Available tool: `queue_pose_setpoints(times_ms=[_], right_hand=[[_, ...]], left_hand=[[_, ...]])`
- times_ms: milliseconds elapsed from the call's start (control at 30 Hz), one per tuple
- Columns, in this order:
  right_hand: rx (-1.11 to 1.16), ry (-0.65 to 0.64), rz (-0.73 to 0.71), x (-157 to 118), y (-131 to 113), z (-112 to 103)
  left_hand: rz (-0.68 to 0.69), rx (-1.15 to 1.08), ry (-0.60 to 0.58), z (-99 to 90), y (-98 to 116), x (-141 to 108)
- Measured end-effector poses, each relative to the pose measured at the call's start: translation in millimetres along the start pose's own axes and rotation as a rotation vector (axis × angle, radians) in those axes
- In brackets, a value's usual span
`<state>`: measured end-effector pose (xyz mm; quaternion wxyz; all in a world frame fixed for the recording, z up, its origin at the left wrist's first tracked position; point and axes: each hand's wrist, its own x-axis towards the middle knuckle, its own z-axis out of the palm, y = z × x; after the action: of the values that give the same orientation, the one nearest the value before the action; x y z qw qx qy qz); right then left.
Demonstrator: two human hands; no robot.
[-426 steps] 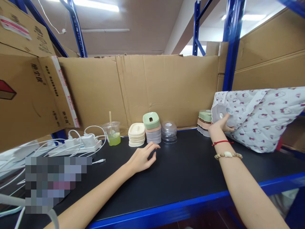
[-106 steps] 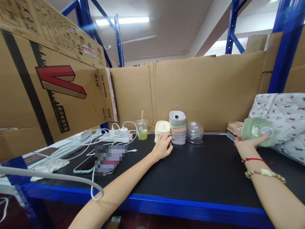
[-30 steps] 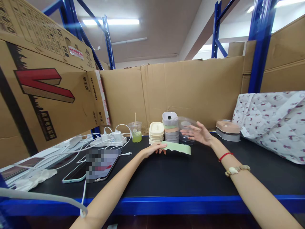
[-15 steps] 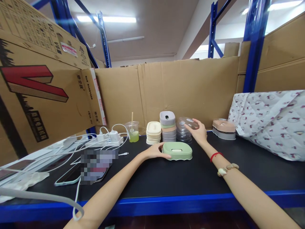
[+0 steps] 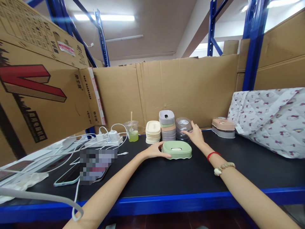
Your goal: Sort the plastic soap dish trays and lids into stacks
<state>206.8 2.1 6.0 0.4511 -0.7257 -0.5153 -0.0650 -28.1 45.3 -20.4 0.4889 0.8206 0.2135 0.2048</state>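
Note:
My left hand (image 5: 154, 150) grips the left end of a pale green oval box (image 5: 177, 149) with a slot in its top, its thumb along the front. The box rests on the black shelf top. My right hand (image 5: 196, 135) has its thumb and fingers around the right side of a clear plastic cover (image 5: 183, 124) on a stack of the same. Left of that stack stands a pile of lilac, green and peach pieces (image 5: 167, 125). A pile of cream square pieces (image 5: 153, 131) is beside it.
At the right, a peach and grey box pair (image 5: 223, 128) sits by a patterned quilted bag (image 5: 269, 122). A cup of green drink (image 5: 132, 133), a power strip (image 5: 107, 140) with cables, and phones (image 5: 68, 175) are on the left. Cardboard (image 5: 190, 86) walls the back.
My right hand has moved slightly left and down, bringing the tilted clear cover onto the clear stack. My left hand stays on the green box.

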Motion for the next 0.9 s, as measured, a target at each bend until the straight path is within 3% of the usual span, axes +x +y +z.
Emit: queue_pose_setpoints(times_ms=[200,333,467,567,633,700,767,900], right_hand=[[-0.001,0.027,-0.131,2.1,2.3,4.7],[-0.001,0.05,-0.149,-1.6,-0.4,3.6],[-0.036,0.091,-0.119,-6.8,-8.6,-1.7],[-0.053,0.173,-0.115,-10.8,-20.3,-8.8],[0.001,0.191,-0.193,-13.8,-29.6,-12.9],[0.071,0.104,-0.314,-17.7,-38.7,-14.6],[0.103,-0.083,-0.429,-22.6,-46.6,-13.5],[0.123,-0.42,-0.48,-32.5,-55.8,-6.5]], left_hand=[[-0.004,-0.011,0.006,-1.2,-6.9,2.2],[-0.069,0.003,0.038,-0.3,-1.9,1.2],[-0.094,-0.125,0.013,0.2,7.0,-0.4],[-0.095,-0.185,0.102,-0.2,9.4,0.4],[-0.119,-0.174,0.205,-0.5,7.7,2.7],[-0.155,-0.178,0.272,-1.1,4.6,5.9],[-0.175,-0.208,0.287,-1.8,1.6,8.5],[-0.159,-0.268,0.273,-3.7,-0.5,8.6]])
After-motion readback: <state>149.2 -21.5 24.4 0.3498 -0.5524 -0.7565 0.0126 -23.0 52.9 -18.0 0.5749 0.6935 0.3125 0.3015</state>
